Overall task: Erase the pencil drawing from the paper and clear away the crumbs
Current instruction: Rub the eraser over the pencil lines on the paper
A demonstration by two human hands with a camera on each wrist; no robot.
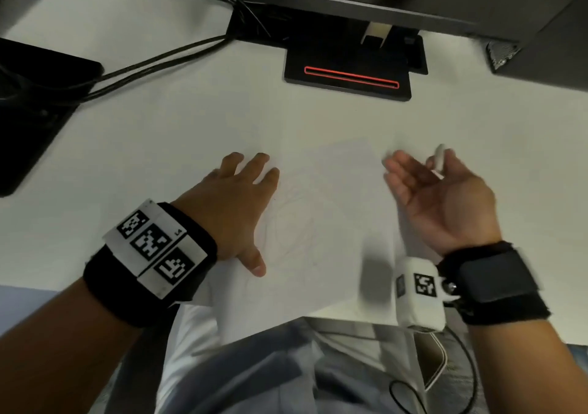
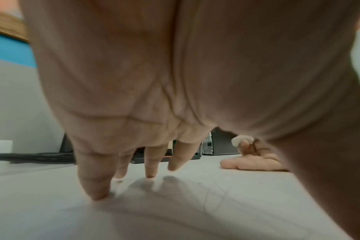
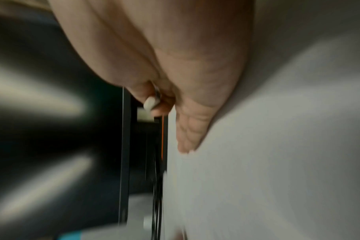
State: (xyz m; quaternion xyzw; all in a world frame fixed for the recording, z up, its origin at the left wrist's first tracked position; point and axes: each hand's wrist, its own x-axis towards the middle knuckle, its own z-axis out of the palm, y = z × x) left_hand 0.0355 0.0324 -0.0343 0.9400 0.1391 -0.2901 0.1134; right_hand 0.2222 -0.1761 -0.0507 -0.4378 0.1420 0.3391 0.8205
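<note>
A white sheet of paper (image 1: 337,190) lies on the white desk, with a faint pencil drawing (image 1: 292,225) near its middle. My left hand (image 1: 235,197) presses flat on the paper's left part, fingers spread; its fingertips (image 2: 97,194) touch the sheet beside the pencil lines (image 2: 218,194). My right hand (image 1: 439,190) hovers at the paper's right edge, palm turned inward. Thumb and forefinger pinch a small white eraser (image 1: 440,159), also visible as the eraser (image 2: 241,140) and, blurred, the eraser (image 3: 151,102). The other right fingers (image 3: 187,138) are straight. No crumbs can be made out.
A black monitor stand (image 1: 350,76) with a red line sits behind the paper under the monitor. Cables (image 1: 152,60) run left to a black object (image 1: 31,101). A dark computer case (image 1: 506,53) stands at the far right. The desk's front edge (image 1: 350,313) lies close to my lap.
</note>
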